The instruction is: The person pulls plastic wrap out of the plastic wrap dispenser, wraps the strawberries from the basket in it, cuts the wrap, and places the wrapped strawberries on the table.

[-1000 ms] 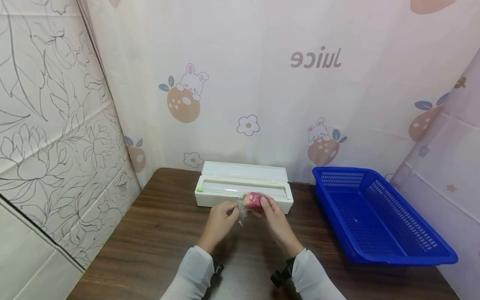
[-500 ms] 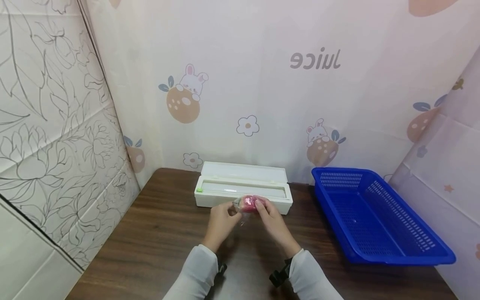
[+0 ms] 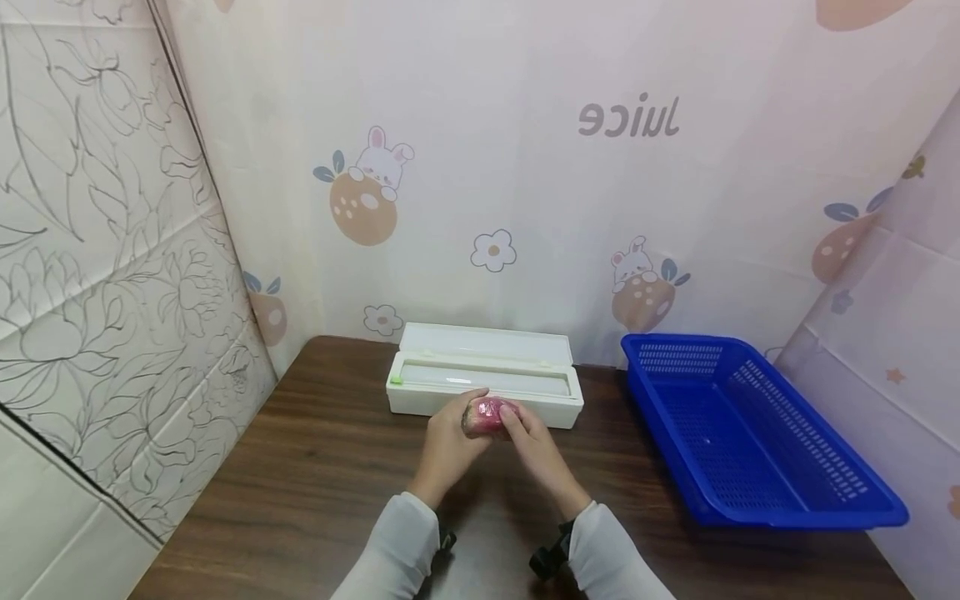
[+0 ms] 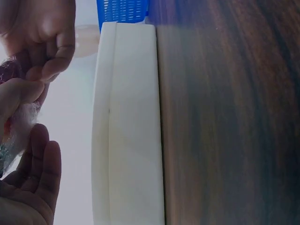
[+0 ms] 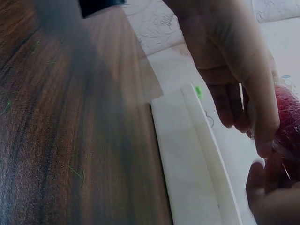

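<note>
A red, roundish piece (image 3: 483,416) with a paler left end is wrapped in clear cling film, held up just in front of the white box. My right hand (image 3: 534,446) grips its right side, thumb on top and fingers underneath. On the other side my left hand (image 3: 447,442) cups the wrapped end with its palm against it. In the left wrist view the left fingers (image 4: 44,164) lie fairly straight beside the crinkled film (image 4: 21,126). The right wrist view shows the red piece (image 5: 287,124) at the edge, under the right thumb.
Behind the hands stands a long white cling film box (image 3: 420,402), lid raised, with a green slider (image 3: 397,380) at its left end. A blue perforated basket (image 3: 720,508) is on the right of the dark wooden table (image 3: 300,500). Patterned curtains (image 3: 480,150) hang behind.
My left hand has gone from pinching the loose film tail to cupping the left end; the tail no longer shows. The wrapped piece has shifted slightly left, still in my right hand.
</note>
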Demonstrator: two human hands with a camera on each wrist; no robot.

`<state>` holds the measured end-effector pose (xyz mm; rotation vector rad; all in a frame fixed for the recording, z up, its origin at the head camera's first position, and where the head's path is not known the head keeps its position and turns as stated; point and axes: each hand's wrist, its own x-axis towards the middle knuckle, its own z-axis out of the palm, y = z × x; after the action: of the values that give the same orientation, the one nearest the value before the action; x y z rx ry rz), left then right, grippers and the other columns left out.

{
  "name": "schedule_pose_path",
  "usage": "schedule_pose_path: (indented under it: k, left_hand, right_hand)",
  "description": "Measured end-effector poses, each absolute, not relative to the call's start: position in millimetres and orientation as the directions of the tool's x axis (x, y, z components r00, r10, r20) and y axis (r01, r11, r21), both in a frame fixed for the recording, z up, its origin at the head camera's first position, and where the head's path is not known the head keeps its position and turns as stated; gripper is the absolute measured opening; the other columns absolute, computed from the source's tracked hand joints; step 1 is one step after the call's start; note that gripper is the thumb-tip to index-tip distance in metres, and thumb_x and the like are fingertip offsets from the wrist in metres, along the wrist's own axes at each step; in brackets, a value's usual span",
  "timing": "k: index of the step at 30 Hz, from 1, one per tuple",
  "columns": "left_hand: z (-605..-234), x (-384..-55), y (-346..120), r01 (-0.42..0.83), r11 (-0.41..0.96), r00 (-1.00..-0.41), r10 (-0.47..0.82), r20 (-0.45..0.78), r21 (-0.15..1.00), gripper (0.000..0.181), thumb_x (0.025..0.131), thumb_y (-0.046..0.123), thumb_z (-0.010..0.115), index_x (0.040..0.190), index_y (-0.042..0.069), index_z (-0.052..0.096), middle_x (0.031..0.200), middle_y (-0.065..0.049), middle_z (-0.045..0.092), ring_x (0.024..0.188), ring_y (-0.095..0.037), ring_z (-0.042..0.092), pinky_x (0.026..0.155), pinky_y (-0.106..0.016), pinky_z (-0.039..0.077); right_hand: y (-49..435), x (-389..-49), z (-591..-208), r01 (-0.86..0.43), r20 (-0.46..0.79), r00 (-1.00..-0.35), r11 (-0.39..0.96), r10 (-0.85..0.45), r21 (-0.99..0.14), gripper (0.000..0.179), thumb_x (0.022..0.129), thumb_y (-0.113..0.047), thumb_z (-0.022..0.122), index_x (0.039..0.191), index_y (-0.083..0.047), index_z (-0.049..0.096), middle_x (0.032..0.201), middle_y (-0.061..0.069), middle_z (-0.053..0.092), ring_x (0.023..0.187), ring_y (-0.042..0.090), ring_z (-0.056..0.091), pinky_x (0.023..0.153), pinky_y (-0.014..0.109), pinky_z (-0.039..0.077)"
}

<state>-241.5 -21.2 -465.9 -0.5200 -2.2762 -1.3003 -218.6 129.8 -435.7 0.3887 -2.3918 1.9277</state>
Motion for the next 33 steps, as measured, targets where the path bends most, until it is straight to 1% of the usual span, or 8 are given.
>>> schedule_pose_path:
  k: [4, 8, 15, 18, 22, 24, 28, 33]
  left_hand:
    - [-465.3, -240.7, -21.5, 0.538, 0.467, -0.815, 0.077, 0.574, 0.702, 0.058, 0.066, 0.027, 0.084, 0.118, 0.017, 0.062, 0.115, -0.001, 0.065, 0.105, -0.008, 0.055, 0.09, -0.036, 0.052]
    - [-465.7, -239.9, -21.1, 0.519, 0.483, -0.825, 0.069, 0.56, 0.705, 0.06, 0.067, 0.034, 0.083, 0.119, 0.013, 0.061, 0.115, -0.003, 0.065, 0.105, -0.009, 0.055, 0.09, -0.035, 0.051]
    - [-464.2, -238.3, -22.5, 0.456, 0.519, -0.866, 0.071, 0.495, 0.723, 0.075, 0.067, 0.048, 0.079, 0.129, 0.014, 0.055, 0.119, -0.007, 0.063, 0.104, -0.017, 0.055, 0.087, -0.042, 0.053]
    - [-461.5, -237.2, -26.0, 0.426, 0.498, -0.893, 0.097, 0.44, 0.755, 0.085, 0.066, 0.05, 0.078, 0.137, 0.015, 0.046, 0.122, -0.01, 0.061, 0.108, -0.018, 0.054, 0.091, -0.044, 0.05]
    - [-455.9, -235.5, -36.5, 0.356, 0.436, -0.934, 0.136, 0.331, 0.827, 0.094, 0.065, 0.053, 0.078, 0.142, 0.018, 0.037, 0.123, -0.008, 0.06, 0.107, -0.016, 0.055, 0.092, -0.046, 0.05]
    - [-453.4, -235.2, -42.4, 0.321, 0.392, -0.947, 0.161, 0.279, 0.862, 0.091, 0.066, 0.053, 0.077, 0.141, 0.019, 0.039, 0.124, -0.006, 0.058, 0.104, -0.015, 0.055, 0.089, -0.044, 0.051]
    - [-442.9, -230.6, -50.8, 0.272, 0.284, -0.952, 0.22, 0.214, 0.92, 0.076, 0.071, 0.044, 0.077, 0.135, 0.015, 0.049, 0.125, -0.008, 0.058, 0.098, -0.015, 0.059, 0.083, -0.039, 0.055]
    - [-445.6, -232.4, -62.7, 0.256, 0.165, -0.92, 0.343, 0.188, 0.953, 0.057, 0.079, 0.036, 0.072, 0.131, 0.025, 0.053, 0.122, -0.006, 0.059, 0.098, -0.015, 0.06, 0.083, -0.036, 0.055]
  right_hand:
    - [128.9, -222.5, -442.1, -0.198, 0.169, -0.975, 0.223, -0.144, -0.955, 0.044, 0.101, -0.032, 0.04, 0.129, -0.001, 0.051, 0.125, 0.02, 0.056, 0.108, 0.023, 0.053, 0.09, 0.044, 0.05]
    - [129.0, -225.5, -439.7, -0.136, 0.099, -0.975, 0.185, -0.198, -0.973, 0.05, 0.101, -0.038, 0.037, 0.134, -0.001, 0.044, 0.129, 0.021, 0.051, 0.109, 0.025, 0.052, 0.091, 0.046, 0.049]
    - [134.9, -228.5, -436.8, 0.049, -0.003, -0.926, -0.111, -0.377, -0.993, 0.053, 0.101, -0.033, 0.038, 0.139, 0.004, 0.032, 0.136, 0.027, 0.041, 0.116, 0.026, 0.049, 0.09, 0.031, 0.05]
    - [137.0, -228.9, -437.9, 0.07, 0.014, -0.915, -0.192, -0.404, -0.979, 0.053, 0.101, -0.028, 0.039, 0.138, 0.009, 0.031, 0.132, 0.025, 0.046, 0.115, 0.026, 0.05, 0.089, 0.028, 0.05]
    - [139.3, -228.1, -440.0, 0.081, 0.013, -0.934, -0.245, -0.357, -0.966, 0.05, 0.1, -0.023, 0.044, 0.134, 0.012, 0.035, 0.118, 0.015, 0.059, 0.107, 0.023, 0.056, 0.087, 0.026, 0.052]
    - [140.2, -227.8, -441.0, 0.088, 0.003, -0.947, -0.268, -0.323, -0.959, 0.048, 0.098, -0.02, 0.048, 0.133, 0.012, 0.038, 0.116, 0.014, 0.061, 0.106, 0.024, 0.057, 0.088, 0.027, 0.051]
    - [141.6, -228.0, -442.4, 0.095, -0.009, -0.959, -0.291, -0.282, -0.952, 0.047, 0.096, -0.016, 0.052, 0.132, 0.011, 0.041, 0.126, 0.021, 0.055, 0.112, 0.027, 0.054, 0.091, 0.029, 0.049]
    - [142.9, -227.4, -441.9, 0.095, -0.032, -0.974, -0.273, -0.226, -0.957, 0.045, 0.094, -0.016, 0.055, 0.128, 0.011, 0.045, 0.123, 0.022, 0.055, 0.109, 0.027, 0.055, 0.09, 0.029, 0.051]
